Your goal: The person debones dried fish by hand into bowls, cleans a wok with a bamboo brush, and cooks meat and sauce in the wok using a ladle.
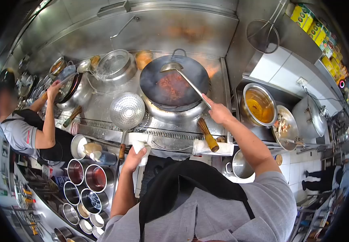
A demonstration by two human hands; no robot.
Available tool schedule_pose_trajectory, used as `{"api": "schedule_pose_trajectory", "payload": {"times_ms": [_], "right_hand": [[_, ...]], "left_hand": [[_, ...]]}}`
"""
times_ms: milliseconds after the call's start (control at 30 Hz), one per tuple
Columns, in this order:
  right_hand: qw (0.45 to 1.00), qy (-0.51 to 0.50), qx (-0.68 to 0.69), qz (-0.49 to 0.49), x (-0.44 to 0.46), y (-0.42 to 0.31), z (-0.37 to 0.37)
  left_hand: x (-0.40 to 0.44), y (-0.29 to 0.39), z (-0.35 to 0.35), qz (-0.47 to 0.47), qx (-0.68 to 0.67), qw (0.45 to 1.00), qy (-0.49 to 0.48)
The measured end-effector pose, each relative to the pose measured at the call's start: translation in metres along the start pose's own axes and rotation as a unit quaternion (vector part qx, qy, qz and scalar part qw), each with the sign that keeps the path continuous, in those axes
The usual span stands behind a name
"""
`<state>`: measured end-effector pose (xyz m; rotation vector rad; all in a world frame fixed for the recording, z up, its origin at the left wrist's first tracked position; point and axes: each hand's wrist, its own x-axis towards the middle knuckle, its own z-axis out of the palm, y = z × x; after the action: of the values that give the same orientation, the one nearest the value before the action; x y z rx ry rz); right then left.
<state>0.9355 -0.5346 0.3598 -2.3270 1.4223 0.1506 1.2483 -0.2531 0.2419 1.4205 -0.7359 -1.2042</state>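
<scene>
My right hand is closed around the end of a long-handled ladle. The ladle's bowl hangs over the far side of a dark wok, which sits on the round burner. Reddish-brown chopped food lies in the wok's bottom, with steam or smoke above it. My left hand grips a folded white cloth at the stove's front edge. Just beyond that hand, a perforated skimmer rests on the stove, its wooden handle pointing toward me. A bamboo brush lies below my right forearm.
At the left, a co-worker holds a long-handled tool over another wok. Several seasoning pots stand at lower left. To the right are a steel bowl of yellow-orange liquid and a pan of food. A strainer hangs at upper right.
</scene>
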Motion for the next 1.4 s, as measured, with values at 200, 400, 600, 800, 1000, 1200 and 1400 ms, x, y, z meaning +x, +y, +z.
{"api": "schedule_pose_trajectory", "payload": {"times_ms": [200,400,600,800,1000,1200,1400], "right_hand": [[0.999,-0.028,-0.019,-0.019,0.062,0.013,0.044],[0.999,-0.02,0.027,-0.014,0.016,-0.018,0.001],[0.994,-0.052,0.087,-0.047,0.016,0.017,0.072],[0.998,0.007,0.061,-0.006,-0.015,-0.003,0.013],[0.997,0.004,0.03,0.074,-0.009,0.01,0.076],[0.996,-0.02,0.06,0.07,-0.068,-0.002,0.034],[0.985,-0.161,0.057,-0.009,-0.143,0.021,-0.028]], "left_hand": [[-0.024,-0.007,0.018,-0.015,0.067,0.997,-0.034],[-0.022,-0.014,0.028,-0.06,0.017,0.998,-0.029],[0.037,-0.019,0.038,-0.039,-0.044,0.998,0.038],[0.13,0.029,0.074,-0.131,-0.176,0.975,0.031],[0.226,0.035,0.099,-0.203,-0.176,0.963,0.006],[0.278,-0.009,0.097,-0.239,-0.142,0.96,-0.005],[0.126,0.062,0.105,-0.209,-0.227,0.951,0.005]]}}
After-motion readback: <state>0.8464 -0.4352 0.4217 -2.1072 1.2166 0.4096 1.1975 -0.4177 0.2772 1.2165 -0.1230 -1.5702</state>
